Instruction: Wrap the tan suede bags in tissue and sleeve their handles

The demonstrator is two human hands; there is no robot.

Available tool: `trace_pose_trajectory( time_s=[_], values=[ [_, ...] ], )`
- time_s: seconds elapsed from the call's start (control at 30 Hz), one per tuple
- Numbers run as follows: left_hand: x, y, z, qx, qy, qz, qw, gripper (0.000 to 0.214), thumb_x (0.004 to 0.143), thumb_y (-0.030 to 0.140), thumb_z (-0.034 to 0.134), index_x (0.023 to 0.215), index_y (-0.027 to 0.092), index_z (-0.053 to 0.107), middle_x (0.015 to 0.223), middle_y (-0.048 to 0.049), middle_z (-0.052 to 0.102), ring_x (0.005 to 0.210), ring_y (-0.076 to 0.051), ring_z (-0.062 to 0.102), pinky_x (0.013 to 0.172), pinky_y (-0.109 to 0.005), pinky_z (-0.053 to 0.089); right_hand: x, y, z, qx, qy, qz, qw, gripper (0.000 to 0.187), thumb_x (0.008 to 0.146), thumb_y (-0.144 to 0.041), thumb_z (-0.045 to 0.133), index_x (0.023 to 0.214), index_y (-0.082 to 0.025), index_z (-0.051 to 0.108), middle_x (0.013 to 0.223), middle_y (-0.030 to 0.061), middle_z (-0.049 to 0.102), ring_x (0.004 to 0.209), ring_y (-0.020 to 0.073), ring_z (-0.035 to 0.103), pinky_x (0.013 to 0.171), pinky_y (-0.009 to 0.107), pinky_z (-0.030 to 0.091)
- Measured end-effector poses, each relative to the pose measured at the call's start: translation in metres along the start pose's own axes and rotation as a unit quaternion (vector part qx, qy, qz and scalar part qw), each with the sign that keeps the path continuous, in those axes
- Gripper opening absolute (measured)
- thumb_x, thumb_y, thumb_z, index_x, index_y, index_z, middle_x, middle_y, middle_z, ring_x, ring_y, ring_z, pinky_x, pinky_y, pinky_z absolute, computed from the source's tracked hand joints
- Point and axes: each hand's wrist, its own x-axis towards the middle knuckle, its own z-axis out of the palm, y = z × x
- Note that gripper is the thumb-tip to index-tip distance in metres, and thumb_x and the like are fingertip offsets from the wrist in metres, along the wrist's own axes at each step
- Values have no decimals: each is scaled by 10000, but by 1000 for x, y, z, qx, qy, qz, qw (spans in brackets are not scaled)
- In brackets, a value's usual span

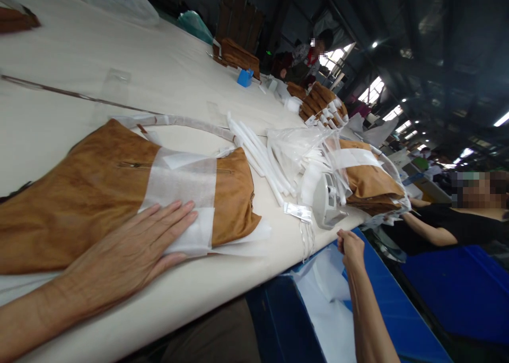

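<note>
The left hand [127, 246] lies flat, its fingers [170, 220] spread wide on white tissue [178, 193] wrapped around a tan suede bag [79, 209], which sits directly beneath them. At 3 o'clock, the right hand [350, 249] has its fingers bunched narrow at the counter [191, 294] edge above a blue bin [274, 320]; I cannot tell whether they hold anything.

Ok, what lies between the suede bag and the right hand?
A white tag with strings, on the table edge between the suede bag and right hand, in the head view.
</note>
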Motion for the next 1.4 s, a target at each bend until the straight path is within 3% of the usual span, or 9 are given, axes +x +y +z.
trace_pose_trajectory(
  time_s=[0.1,0.2,0.33,0.43,0.67,0.93,1.1,1.33,1.4],
  values=[
    [-1,4,-5,2,-28,-20,999,637,981,511,437,1504,155,369,1468,-128,509,1342,-295,495,1165,-447,316,-20,-15,-6,17,-47,-21,998,427,569,-596,732,627,-193,604,433,-48,418,430,119,363,420,257,285],
    [-2,8,-9,17,-69,-21,997,617,987,522,432,1466,134,420,1513,-128,450,1401,-285,421,1193,-444,281,-47,-59,-10,-32,-270,-137,953,353,772,-506,716,635,-194,626,523,-23,484,536,133,455,521,249,371],
    [-4,11,-12,18,-79,-29,996,608,991,507,444,1446,104,433,1532,-148,417,1433,-279,368,1209,-437,253,-90,-143,21,-105,-606,-226,756,304,931,-391,606,714,-194,690,615,-4,570,581,131,524,570,236,407],
    [-4,13,-13,0,-74,-41,996,612,987,500,463,1444,95,427,1530,-156,419,1444,-277,349,1207,-436,262,-117,-193,74,-143,-713,-310,613,286,975,-352,553,800,-183,705,689,-9,582,623,113,531,613,216,405],
    [-4,14,-13,-6,-79,-52,995,684,972,534,470,1475,80,371,1522,-186,419,1420,-301,386,1178,-450,310,-125,-230,199,-299,-697,-480,440,190,925,-182,599,748,-184,668,641,-58,546,622,95,473,609,200,326],
    [-7,14,-11,-42,-85,-53,994,670,957,472,537,1523,187,323,1529,-161,419,1413,-331,389,1151,-497,338,-137,-237,235,-449,-629,-536,339,97,894,-254,651,837,-253,730,788,-22,719,741,146,622,618,233,345],
    [-7,14,-11,-34,-91,-42,994,553,953,422,563,1461,241,439,1539,-164,400,1413,-357,383,1131,-534,346,-126,-241,257,-514,-528,-572,361,360,840,-517,691,820,-163,752,812,120,739,788,263,675,620,294,398],
    [-8,15,-11,-52,-72,-51,995,513,957,426,553,1431,246,472,1537,-154,408,1399,-338,412,1146,-521,329,-114,-206,207,-349,-249,-596,679,374,1038,-342,388,996,-143,702,925,136,732,882,258,675,769,355,486],
    [-7,15,-9,-57,-68,-57,994,540,963,471,526,1437,221,460,1526,-153,425,1403,-325,409,1158,-506,317,-140,-173,183,-231,-259,-636,689,384,1049,-307,332,1138,-136,665,1112,141,709,1069,248,643,915,366,491]
  ],
)
